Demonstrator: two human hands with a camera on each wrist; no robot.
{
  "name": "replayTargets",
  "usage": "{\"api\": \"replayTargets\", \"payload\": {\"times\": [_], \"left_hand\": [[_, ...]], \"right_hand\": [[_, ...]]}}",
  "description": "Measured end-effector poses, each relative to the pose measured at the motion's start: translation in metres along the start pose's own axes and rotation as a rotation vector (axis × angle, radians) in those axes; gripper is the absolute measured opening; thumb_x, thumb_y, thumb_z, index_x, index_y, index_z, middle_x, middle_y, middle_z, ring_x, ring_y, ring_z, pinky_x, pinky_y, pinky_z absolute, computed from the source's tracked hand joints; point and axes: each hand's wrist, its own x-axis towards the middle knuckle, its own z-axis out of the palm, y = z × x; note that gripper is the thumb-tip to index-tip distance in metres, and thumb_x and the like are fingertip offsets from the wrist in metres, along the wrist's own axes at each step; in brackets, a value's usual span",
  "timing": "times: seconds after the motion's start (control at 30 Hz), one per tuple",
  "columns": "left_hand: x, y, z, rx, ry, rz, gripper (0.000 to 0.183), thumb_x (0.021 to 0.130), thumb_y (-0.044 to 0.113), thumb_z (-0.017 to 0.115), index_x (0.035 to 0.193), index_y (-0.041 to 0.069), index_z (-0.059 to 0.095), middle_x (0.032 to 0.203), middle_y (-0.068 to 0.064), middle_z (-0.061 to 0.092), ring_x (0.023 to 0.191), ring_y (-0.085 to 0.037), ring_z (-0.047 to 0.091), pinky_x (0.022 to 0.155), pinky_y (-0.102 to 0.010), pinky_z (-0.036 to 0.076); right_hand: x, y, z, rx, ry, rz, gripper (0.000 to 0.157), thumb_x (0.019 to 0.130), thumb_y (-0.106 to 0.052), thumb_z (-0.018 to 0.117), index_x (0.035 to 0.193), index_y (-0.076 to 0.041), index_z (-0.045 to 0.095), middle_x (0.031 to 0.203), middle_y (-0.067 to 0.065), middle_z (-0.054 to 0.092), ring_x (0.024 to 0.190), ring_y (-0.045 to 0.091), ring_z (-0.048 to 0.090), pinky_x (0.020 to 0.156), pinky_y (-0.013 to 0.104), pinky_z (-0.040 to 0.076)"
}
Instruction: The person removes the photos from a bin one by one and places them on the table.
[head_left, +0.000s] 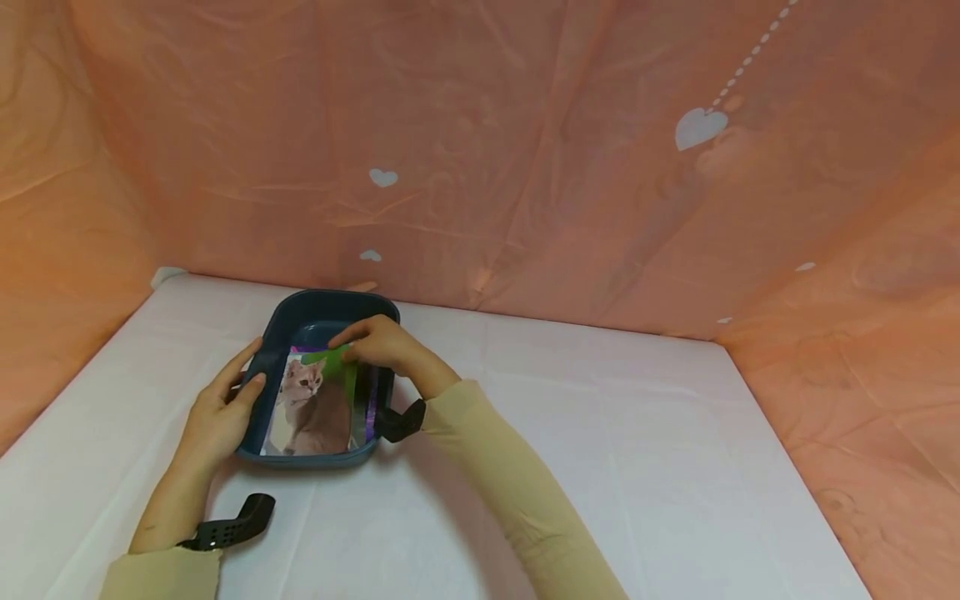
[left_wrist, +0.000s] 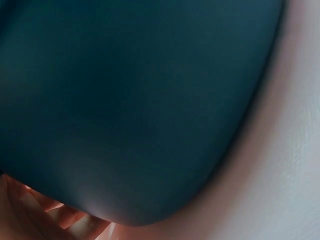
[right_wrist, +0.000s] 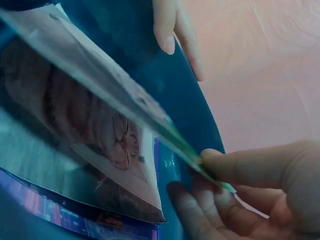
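Note:
A dark teal plastic basin (head_left: 300, 312) sits at the back left of the table, with several picture cards inside. My left hand (head_left: 213, 421) grips its left rim; in the left wrist view, fingers (left_wrist: 60, 216) show at the edge of the basin wall (left_wrist: 140, 115). My right hand (head_left: 382, 343) reaches inside and pinches the green corner of a cat picture card (head_left: 309, 417) between thumb and fingers. In the right wrist view this card stands tilted up, above another cat picture (right_wrist: 115, 135) and a purple-blue card (right_wrist: 75, 212).
White cloth covers the table (head_left: 600, 450). An orange-pink sheet (head_left: 480, 150) with pale hearts hangs behind and at both sides. Black straps with camera mounts sit on the left wrist (head_left: 232, 529) and right wrist (head_left: 401, 422).

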Motion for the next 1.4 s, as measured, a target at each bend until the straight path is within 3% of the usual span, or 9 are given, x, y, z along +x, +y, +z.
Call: {"api": "replayTargets", "payload": {"times": [0.2,0.47,0.63,0.8,0.9,1.13,1.4], "left_hand": [[0.001,-0.001,-0.003,0.024,-0.011,-0.019,0.052,0.104,0.031,0.034,0.154,0.022,0.019,0.142,-0.039,0.032,0.125,-0.057,0.035,0.095,-0.069,0.031],[0.004,-0.003,-0.003,0.089,0.005,0.014,0.05,0.104,0.026,0.032,0.153,0.018,0.023,0.136,-0.04,0.037,0.12,-0.055,0.041,0.089,-0.065,0.036],[0.006,-0.002,-0.002,0.118,0.011,0.028,0.05,0.104,0.027,0.032,0.153,0.018,0.025,0.135,-0.039,0.039,0.119,-0.054,0.044,0.087,-0.063,0.039],[0.006,-0.002,-0.002,0.11,0.009,0.02,0.05,0.104,0.027,0.033,0.153,0.019,0.024,0.136,-0.039,0.038,0.119,-0.054,0.043,0.088,-0.064,0.038],[0.006,-0.002,-0.002,0.107,0.015,0.015,0.05,0.104,0.027,0.034,0.153,0.018,0.024,0.136,-0.04,0.038,0.12,-0.055,0.042,0.089,-0.065,0.037],[0.005,-0.001,-0.001,0.13,0.024,0.028,0.05,0.104,0.025,0.034,0.153,0.018,0.025,0.134,-0.04,0.04,0.117,-0.055,0.046,0.086,-0.063,0.04],[0.006,0.0,-0.004,0.139,0.033,0.029,0.05,0.104,0.025,0.034,0.153,0.018,0.025,0.133,-0.04,0.04,0.116,-0.054,0.046,0.085,-0.063,0.04]], "right_hand": [[0.001,0.004,-0.001,0.179,0.016,-0.024,0.026,0.089,-0.002,0.062,0.113,-0.007,0.072,0.128,0.006,0.061,0.089,0.005,0.055,0.074,0.02,0.046],[0.002,0.012,-0.006,0.489,0.009,-0.038,0.031,0.093,-0.001,0.056,0.122,-0.004,0.065,0.129,0.001,0.059,0.096,0.008,0.057,0.088,0.028,0.049],[0.0,0.021,-0.011,0.636,0.052,-0.059,0.031,0.095,-0.004,0.055,0.125,-0.005,0.063,0.126,-0.001,0.058,0.097,0.011,0.055,0.085,0.03,0.046],[-0.003,0.028,-0.016,0.699,0.112,-0.081,0.031,0.094,-0.005,0.056,0.125,-0.005,0.063,0.121,-0.003,0.059,0.094,0.01,0.054,0.082,0.028,0.044],[-0.005,0.034,-0.023,0.737,0.159,-0.102,0.032,0.094,-0.003,0.055,0.125,-0.001,0.062,0.122,0.003,0.059,0.09,0.01,0.053,0.08,0.027,0.043],[-0.013,0.055,-0.044,0.758,0.258,-0.087,0.033,0.096,-0.001,0.051,0.128,0.002,0.058,0.134,0.007,0.052,0.092,0.01,0.054,0.082,0.027,0.044],[-0.017,0.077,-0.064,0.764,0.368,-0.064,0.033,0.095,0.0,0.051,0.127,0.004,0.058,0.109,-0.001,0.056,0.09,0.008,0.053,0.078,0.023,0.045]]}}
